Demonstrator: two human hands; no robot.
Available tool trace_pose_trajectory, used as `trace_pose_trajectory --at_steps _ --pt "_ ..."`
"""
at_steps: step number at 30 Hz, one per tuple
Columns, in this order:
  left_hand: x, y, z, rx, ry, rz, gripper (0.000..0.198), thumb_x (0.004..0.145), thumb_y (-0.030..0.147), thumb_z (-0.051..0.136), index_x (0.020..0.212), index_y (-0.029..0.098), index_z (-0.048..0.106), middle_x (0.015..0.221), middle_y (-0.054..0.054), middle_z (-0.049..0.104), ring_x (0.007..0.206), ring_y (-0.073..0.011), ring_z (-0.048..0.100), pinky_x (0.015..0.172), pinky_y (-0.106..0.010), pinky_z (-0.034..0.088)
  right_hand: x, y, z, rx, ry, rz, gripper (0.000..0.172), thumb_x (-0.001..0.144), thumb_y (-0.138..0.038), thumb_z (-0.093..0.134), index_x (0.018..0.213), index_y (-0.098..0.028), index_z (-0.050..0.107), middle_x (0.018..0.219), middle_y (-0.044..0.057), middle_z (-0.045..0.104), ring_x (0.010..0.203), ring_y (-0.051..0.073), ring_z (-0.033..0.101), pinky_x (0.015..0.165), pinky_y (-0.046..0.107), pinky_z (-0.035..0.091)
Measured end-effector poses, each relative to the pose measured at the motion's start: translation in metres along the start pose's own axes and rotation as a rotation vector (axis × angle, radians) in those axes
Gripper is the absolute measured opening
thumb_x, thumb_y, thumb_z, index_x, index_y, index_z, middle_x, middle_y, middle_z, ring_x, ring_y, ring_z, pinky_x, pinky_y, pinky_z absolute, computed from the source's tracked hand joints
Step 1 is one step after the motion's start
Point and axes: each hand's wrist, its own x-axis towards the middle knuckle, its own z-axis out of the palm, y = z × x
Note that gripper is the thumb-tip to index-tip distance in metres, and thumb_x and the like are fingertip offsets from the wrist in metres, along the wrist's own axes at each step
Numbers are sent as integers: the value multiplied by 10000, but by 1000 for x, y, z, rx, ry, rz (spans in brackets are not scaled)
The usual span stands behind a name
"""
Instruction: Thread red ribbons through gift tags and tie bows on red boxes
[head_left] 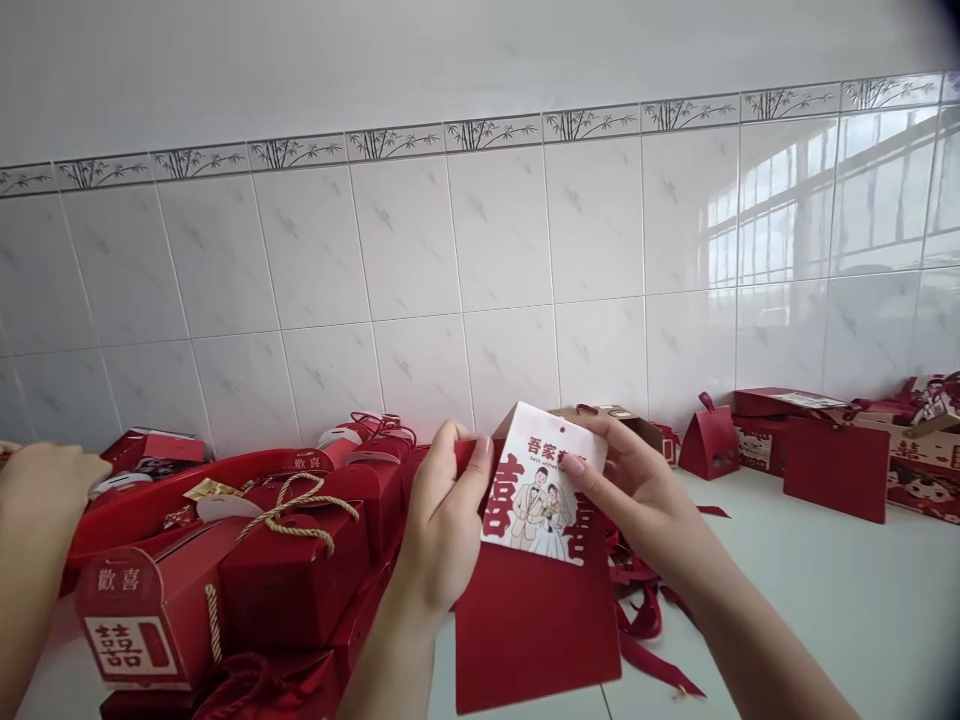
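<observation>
My left hand (442, 520) pinches the upper left edge of a flat, unfolded red gift box (536, 620) held upright over the white table (847, 600). My right hand (637, 490) holds the box's other side, its fingers closed on the top of a white card (544, 485) printed with a drawn couple and red characters. The card lies against the front of the box and covers part of its large white character. Both hands are closed on these pieces.
A heap of folded red gift boxes (292, 560) with gold cords fills the left, in and around a red tray (150, 500). Another person's hand (45, 480) reaches in at far left. Loose red ribbons (645, 620) lie under the box. More red boxes (832, 450) stand along the tiled wall at right.
</observation>
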Motion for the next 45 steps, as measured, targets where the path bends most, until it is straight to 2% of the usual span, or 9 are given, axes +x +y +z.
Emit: trace_pose_trajectory --at_steps 4,9,14,21,25,28,31,38,45 --pt "0 -4 4 -10 49 95 360 892 520 547 755 198 463 764 16 503 625 -89 464 560 -183 425 -6 -1 20 293 -11 70 342 836 -465 674 1065 -263 520 901 16 652 778 172 643 671 287 563" --pt "-2 -2 11 -115 24 35 330 810 470 676 975 240 506 1019 -22 636 872 -164 635 745 -265 524 -9 4 28 347 75 31 378 810 -409 714 1080 -296 475 865 -25 627 711 138 612 625 251 552" --pt "-6 -2 20 -27 32 94 498 793 327 705 1247 308 500 941 -8 686 727 -146 650 620 -235 536 -7 5 21 245 79 -45 318 806 -396 716 1021 -272 518 862 -10 621 702 138 606 593 236 555" --pt "-2 -8 15 5 0 234 54 759 218 664 797 185 645 874 -33 717 806 -181 656 729 -261 515 -10 0 23 256 121 -104 272 808 -373 713 1012 -285 557 938 2 631 712 138 634 567 225 558" --pt "1 -11 14 52 24 285 94 783 268 689 774 193 633 791 -11 676 774 -162 617 755 -261 477 -12 0 22 270 109 -65 253 814 -404 709 968 -274 556 791 -6 620 609 138 602 504 239 536" --pt "2 -11 15 104 45 321 132 793 297 700 756 193 628 795 -17 649 827 -169 606 780 -260 468 -12 1 20 191 145 -74 264 814 -429 706 970 -270 566 853 14 629 655 158 616 538 269 550" --pt "-1 -10 16 109 31 249 157 809 338 689 795 198 619 819 -31 658 809 -181 611 751 -275 483 -12 1 19 143 160 -88 269 813 -433 709 972 -267 568 877 20 631 684 163 622 573 282 558" --pt "-6 -6 20 42 7 217 172 827 302 669 942 222 568 731 31 569 564 -81 497 544 -176 435 -11 -1 19 171 150 -73 267 806 -414 719 968 -268 564 852 13 640 658 159 626 563 287 561" --pt "-2 -6 17 59 16 195 168 799 299 704 896 214 596 792 21 591 654 -88 546 599 -164 474 -11 0 21 227 138 -59 277 800 -407 721 964 -265 548 847 10 636 641 152 622 558 285 561"
